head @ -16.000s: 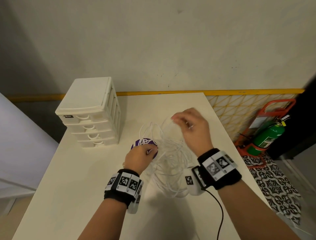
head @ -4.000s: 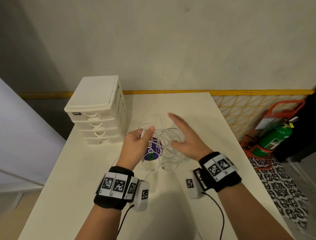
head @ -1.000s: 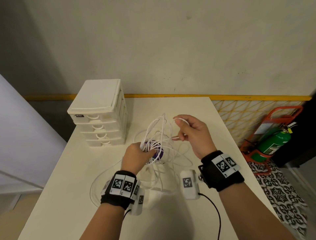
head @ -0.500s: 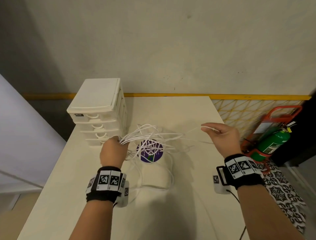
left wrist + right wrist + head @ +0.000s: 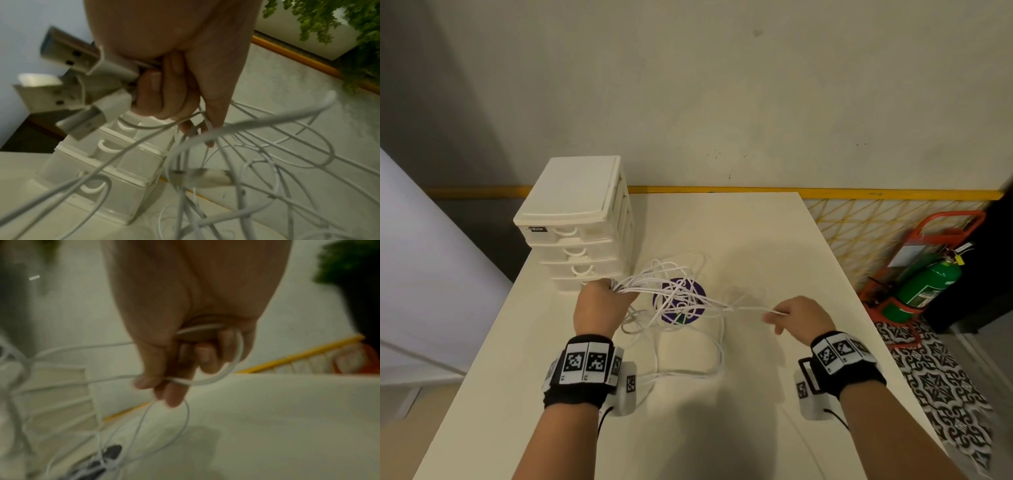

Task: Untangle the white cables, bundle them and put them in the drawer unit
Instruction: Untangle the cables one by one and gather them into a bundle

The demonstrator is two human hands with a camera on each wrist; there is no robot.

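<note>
White cables (image 5: 681, 301) lie snarled over the purple sticker (image 5: 697, 291) mid-worktop (image 5: 774, 246). Since half a second ago the right hand (image 5: 799, 317), pinching one strand, has dropped nearer, while the left hand (image 5: 599, 305) clutches the plug ends beside the drawer unit (image 5: 575, 219); that strand seems nearly free, though blur hides the knot.

A white counter (image 5: 774, 246) stands against a pale wall (image 5: 722, 85), with a round purple sticker (image 5: 697, 291) near its middle. A yellow stripe (image 5: 825, 194) runs along the wall's foot. To the right, on patterned black-and-white floor tiles (image 5: 941, 373), a green fire extinguisher (image 5: 924, 287) sits in an orange stand (image 5: 941, 219). Green foliage (image 5: 329, 21) shows in the left wrist view
</note>
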